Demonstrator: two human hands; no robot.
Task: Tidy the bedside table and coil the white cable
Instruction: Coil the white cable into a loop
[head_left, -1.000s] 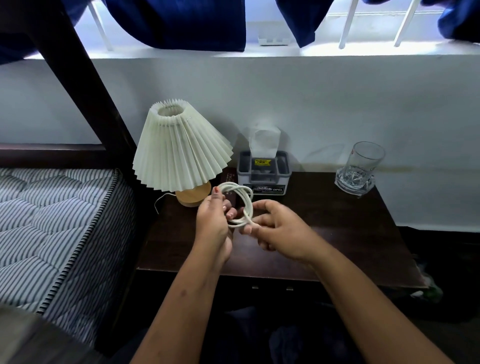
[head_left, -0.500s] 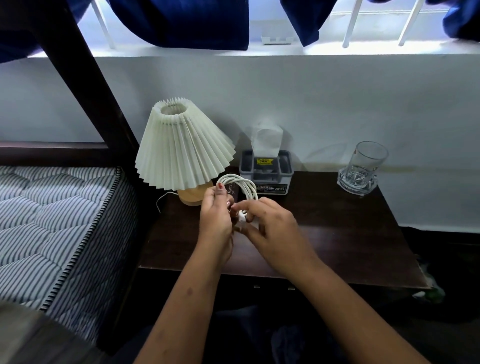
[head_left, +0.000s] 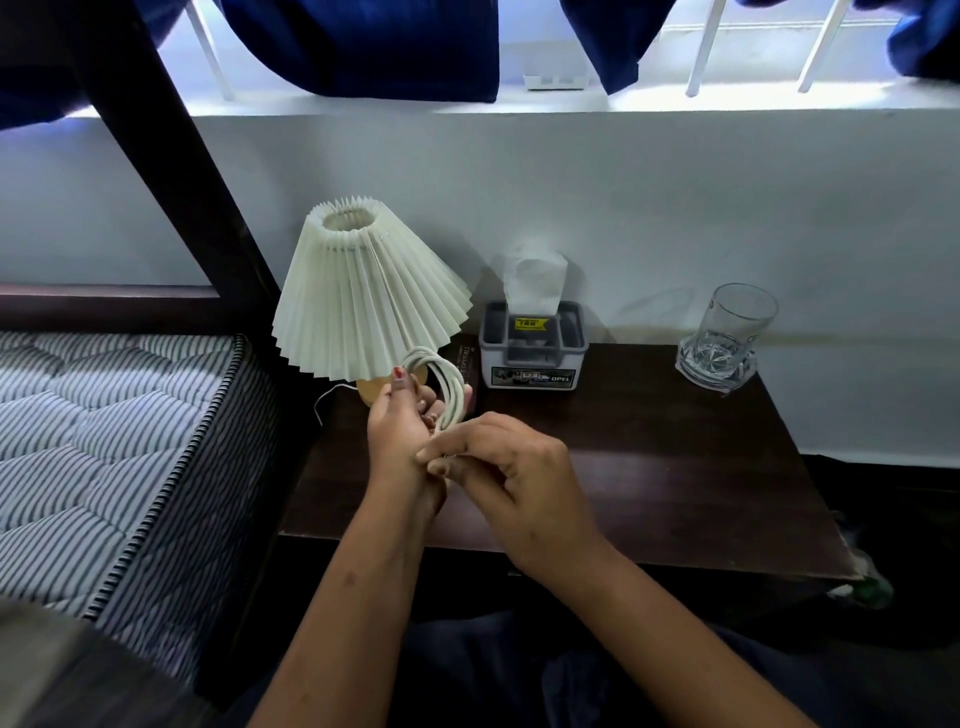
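Observation:
The white cable (head_left: 448, 387) is wound into a small coil of several loops, standing on edge above the dark bedside table (head_left: 649, 478). My left hand (head_left: 402, 431) holds the coil, fingers through the loops and thumb on top. My right hand (head_left: 511, 475) pinches the coil's lower end between thumb and fingertips, right against my left wrist. The cable's end is hidden inside my fingers.
A pleated cream lamp (head_left: 363, 301) stands at the table's back left, its thin cord (head_left: 322, 402) trailing off the side. A grey tissue box (head_left: 532, 348) sits behind my hands, a glass (head_left: 727, 338) at the back right. A striped mattress (head_left: 104, 441) lies left.
The coil turned from facing me flat to standing edge-on. My right hand moved left and lower, from the coil's right side to its bottom end by my left wrist.

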